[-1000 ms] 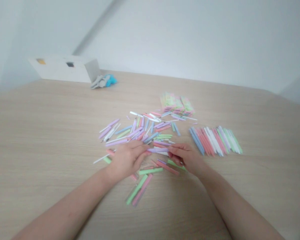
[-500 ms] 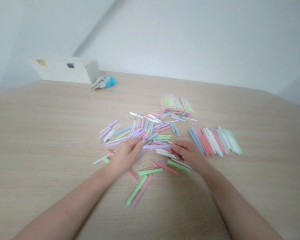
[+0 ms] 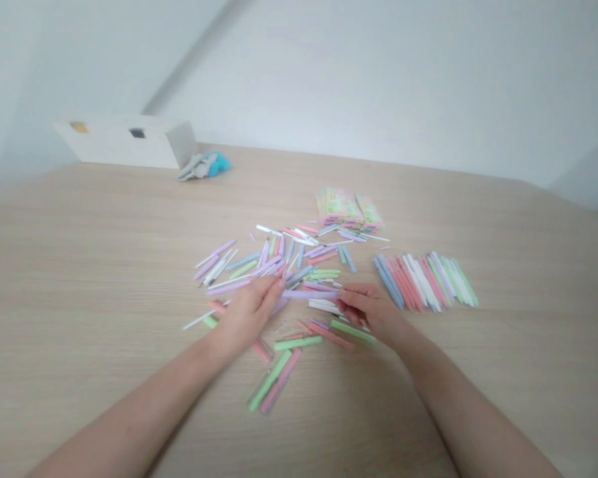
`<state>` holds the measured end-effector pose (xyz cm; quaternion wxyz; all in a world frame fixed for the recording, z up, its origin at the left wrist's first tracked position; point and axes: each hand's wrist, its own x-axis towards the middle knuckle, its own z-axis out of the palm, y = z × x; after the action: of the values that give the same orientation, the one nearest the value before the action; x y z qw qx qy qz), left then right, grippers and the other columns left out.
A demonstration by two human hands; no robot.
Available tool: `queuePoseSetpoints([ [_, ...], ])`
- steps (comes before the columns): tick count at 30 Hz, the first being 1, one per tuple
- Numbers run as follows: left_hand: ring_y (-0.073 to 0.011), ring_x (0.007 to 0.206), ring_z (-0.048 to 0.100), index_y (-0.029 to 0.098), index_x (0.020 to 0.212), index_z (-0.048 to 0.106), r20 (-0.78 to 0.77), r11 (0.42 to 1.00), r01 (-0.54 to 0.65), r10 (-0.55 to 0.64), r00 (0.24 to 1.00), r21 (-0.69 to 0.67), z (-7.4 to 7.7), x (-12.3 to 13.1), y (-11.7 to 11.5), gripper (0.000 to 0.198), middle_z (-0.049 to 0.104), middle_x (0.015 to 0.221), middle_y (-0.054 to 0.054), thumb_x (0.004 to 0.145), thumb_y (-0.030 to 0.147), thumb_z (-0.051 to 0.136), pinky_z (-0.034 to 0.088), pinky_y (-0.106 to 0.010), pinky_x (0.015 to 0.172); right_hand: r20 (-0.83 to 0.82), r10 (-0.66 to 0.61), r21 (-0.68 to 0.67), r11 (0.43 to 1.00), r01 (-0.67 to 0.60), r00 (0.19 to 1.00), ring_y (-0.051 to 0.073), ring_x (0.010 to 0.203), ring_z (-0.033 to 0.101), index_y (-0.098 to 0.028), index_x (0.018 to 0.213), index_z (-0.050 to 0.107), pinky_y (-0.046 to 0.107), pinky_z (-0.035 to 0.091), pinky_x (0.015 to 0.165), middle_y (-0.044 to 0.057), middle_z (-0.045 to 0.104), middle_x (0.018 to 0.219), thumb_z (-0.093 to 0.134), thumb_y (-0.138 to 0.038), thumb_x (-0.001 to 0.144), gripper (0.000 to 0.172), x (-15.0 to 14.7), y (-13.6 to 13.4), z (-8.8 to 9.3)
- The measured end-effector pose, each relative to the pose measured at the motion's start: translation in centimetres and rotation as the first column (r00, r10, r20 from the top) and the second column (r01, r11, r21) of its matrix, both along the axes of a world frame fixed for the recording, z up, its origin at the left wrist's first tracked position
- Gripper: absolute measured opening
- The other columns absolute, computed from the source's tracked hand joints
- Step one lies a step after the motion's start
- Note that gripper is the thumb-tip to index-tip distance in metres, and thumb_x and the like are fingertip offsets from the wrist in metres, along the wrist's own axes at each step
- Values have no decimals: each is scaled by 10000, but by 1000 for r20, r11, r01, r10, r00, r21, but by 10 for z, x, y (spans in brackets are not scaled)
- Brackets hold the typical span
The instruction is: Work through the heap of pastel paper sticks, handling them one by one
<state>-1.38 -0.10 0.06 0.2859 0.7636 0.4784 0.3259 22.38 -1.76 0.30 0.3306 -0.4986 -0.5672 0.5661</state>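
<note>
Moved forward, the half-open, empty left hand (image 3: 246,315) is held over loose pastel sticks (image 3: 249,272) on the wooden table (image 3: 80,299), the right hand's (image 3: 369,311) fingers (image 3: 351,297) laid on a lilac stick (image 3: 309,294), grip unclear, a fanned row (image 3: 426,282) set toward the right edge.

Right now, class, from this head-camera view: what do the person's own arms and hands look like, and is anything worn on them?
The left hand and right hand are bare, as are the left forearm and right forearm. No sleeves, gloves, watch, bands or cables show.
</note>
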Motion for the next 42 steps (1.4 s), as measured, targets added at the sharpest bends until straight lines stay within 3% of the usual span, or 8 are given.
queuePoseSetpoints([
  [6, -154, 652, 506, 177, 776, 535, -29, 998, 34, -35, 999, -50, -7, -2, 3, 336, 516, 667, 11, 943, 396, 343, 361, -272, 637, 486, -12, 358, 915, -187, 874, 118, 592, 494, -158, 795, 682, 231, 331, 549, 3, 597, 638, 465, -315, 888, 283, -6, -7, 15],
  [9, -158, 706, 520, 181, 872, 536, 9, 998, 45, -45, 999, -43, -11, -2, 4, 257, 545, 743, 1, 929, 381, 385, 382, -277, 667, 567, -22, 447, 848, -285, 823, 151, 761, 570, -193, 1032, 685, 259, 397, 690, 36, 677, 852, 499, -255, 882, 247, -11, -10, 16],
  [14, -153, 699, 515, 195, 1061, 474, 49, 1000, -6, 6, 999, -2, -14, -3, 6, 242, 529, 771, 9, 913, 379, 423, 399, -274, 655, 632, -151, 558, 769, -311, 760, 167, 837, 565, -175, 938, 707, 265, 405, 745, 68, 640, 889, 531, -243, 867, 202, -6, -7, 13],
  [17, -139, 640, 502, 203, 1119, 434, 68, 993, -118, 118, 991, 8, -15, -3, 7, 257, 502, 740, 25, 922, 365, 399, 390, -261, 609, 678, -335, 576, 795, -189, 654, 158, 724, 562, -165, 854, 706, 255, 380, 643, 53, 631, 772, 505, -283, 878, 235, 7, -2, 16],
  [21, -130, 647, 512, 201, 1138, 391, 131, 983, -183, 178, 975, 32, -19, -4, 11, 271, 506, 802, 16, 890, 295, 447, 396, -255, 612, 804, -471, 522, 852, -49, 363, 172, 631, 578, -164, 742, 684, 272, 334, 568, 49, 645, 653, 464, -325, 874, 303, 27, 6, 22],
  [27, -125, 646, 517, 220, 1141, 384, 120, 976, -214, 210, 970, 28, -20, -7, 13, 291, 500, 820, 16, 859, 227, 456, 394, -252, 605, 952, -304, 303, 953, 21, 36, 253, 790, 656, -128, 809, 708, 303, 397, 639, 151, 711, 797, 414, -336, 856, 363, 50, 13, 21],
  [33, -124, 639, 515, 221, 1126, 384, 88, 972, -234, 231, 969, 15, -14, -8, 12, 281, 499, 828, 17, 853, 212, 451, 386, -256, 590, 986, -166, 166, 986, 25, -10, 280, 811, 672, -80, 882, 713, 315, 426, 629, 191, 709, 861, 414, -298, 829, 374, 56, 16, 13],
  [42, -121, 619, 507, 204, 1139, 390, 58, 969, -246, 243, 968, 33, -9, -7, 10, 294, 509, 831, 14, 851, 228, 447, 375, -264, 591, 987, -163, 163, 986, 19, -15, 302, 785, 677, -72, 866, 722, 331, 436, 594, 215, 702, 808, 444, -305, 836, 365, 58, 16, 11],
])
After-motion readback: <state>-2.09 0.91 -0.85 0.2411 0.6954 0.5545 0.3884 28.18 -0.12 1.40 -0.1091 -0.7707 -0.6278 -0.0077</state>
